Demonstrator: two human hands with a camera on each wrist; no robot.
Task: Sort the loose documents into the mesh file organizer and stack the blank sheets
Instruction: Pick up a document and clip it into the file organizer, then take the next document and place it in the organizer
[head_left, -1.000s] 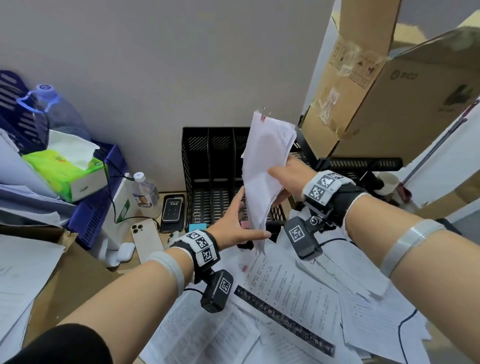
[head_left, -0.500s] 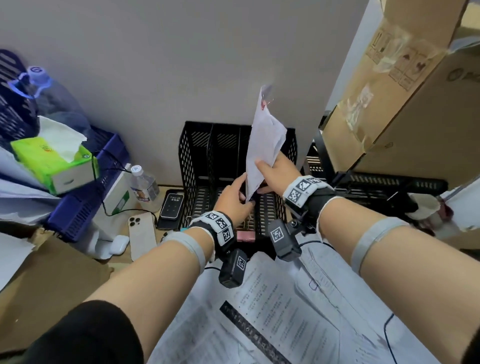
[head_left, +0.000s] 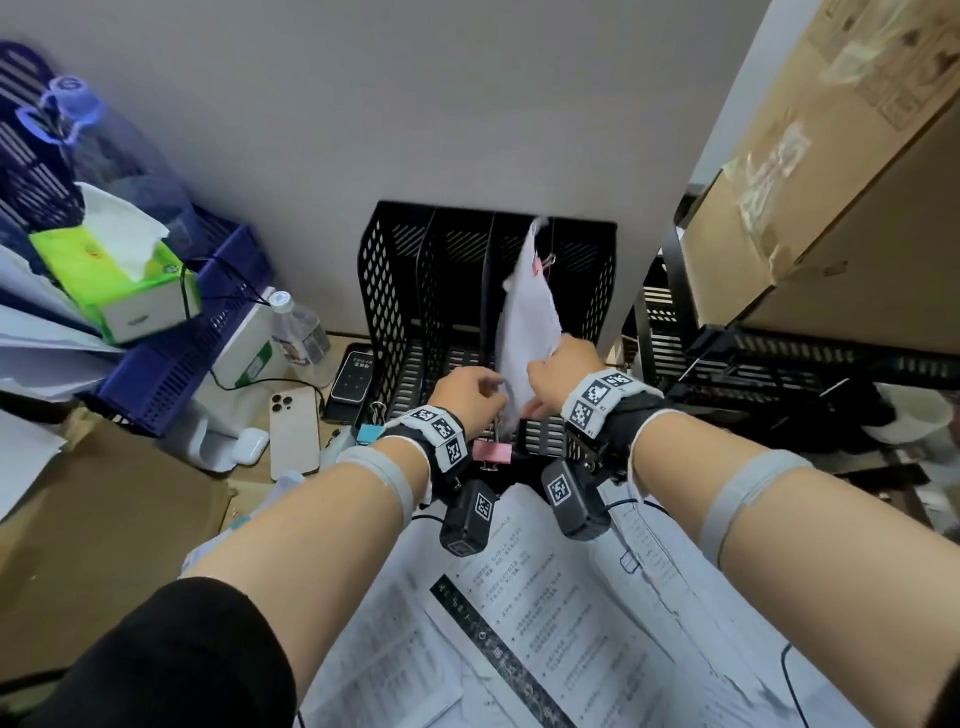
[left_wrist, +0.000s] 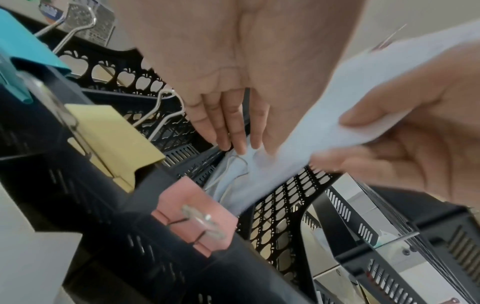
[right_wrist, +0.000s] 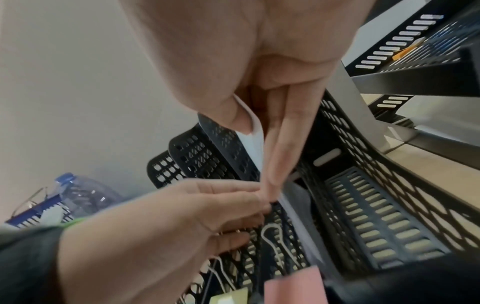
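Note:
A white document bundle (head_left: 524, 322) with a small pink clip (head_left: 540, 265) at its top corner stands upright in the black mesh file organizer (head_left: 395, 270). Its lower end is down in a slot on the organizer's right side. My right hand (head_left: 558, 371) pinches the bundle's lower half between thumb and fingers (right_wrist: 275, 156). My left hand (head_left: 470, 387) reaches in beside it, and its straight fingertips (left_wrist: 231, 142) touch the bundle's bottom corner (left_wrist: 249, 164). Printed loose documents (head_left: 519, 623) cover the desk under my forearms.
Pink (head_left: 491, 453) and blue (head_left: 370, 434) binder clips hang on the organizer's front lip. Two phones (head_left: 293, 431), an earbud case (head_left: 249, 447), a water bottle (head_left: 298, 332), a tissue box (head_left: 119, 280) and a blue basket (head_left: 171, 364) lie left. Cardboard boxes (head_left: 831, 182) and a black rack (head_left: 779, 353) crowd the right.
Both hands have moved forward and down with the bundle, from above the desk papers into the organizer. The left hand went from the sheet's side to its bottom corner.

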